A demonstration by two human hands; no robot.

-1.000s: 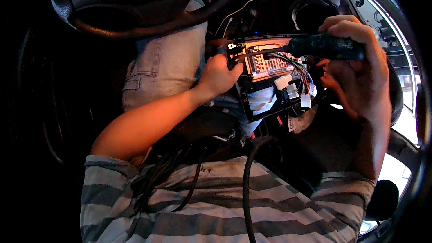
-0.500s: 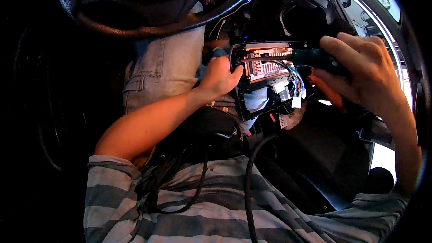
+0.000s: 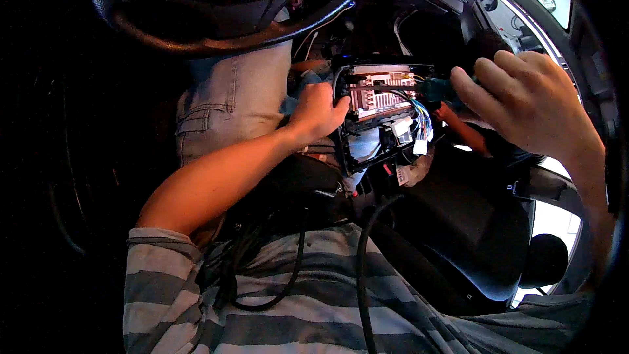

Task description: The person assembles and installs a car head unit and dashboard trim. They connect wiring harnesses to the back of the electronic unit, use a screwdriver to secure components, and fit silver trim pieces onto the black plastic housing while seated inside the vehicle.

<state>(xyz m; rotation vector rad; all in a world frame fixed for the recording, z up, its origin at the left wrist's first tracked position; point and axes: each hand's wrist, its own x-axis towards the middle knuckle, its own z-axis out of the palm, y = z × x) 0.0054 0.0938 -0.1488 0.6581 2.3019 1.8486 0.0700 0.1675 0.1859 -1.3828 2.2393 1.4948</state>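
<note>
In the head view, the left hand grips the left edge of the black frame; the right hand clasps the screwdriver by its green handle. The screwdriver lies over the frame, long axis left to right, shaft pointing toward the left hand; whether its tip touches anything, I cannot tell. The right hand is nearer its handle.

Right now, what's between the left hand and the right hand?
In the head view, a green-handled screwdriver stretches across there, over the black-framed unit with its coloured wires.
</note>
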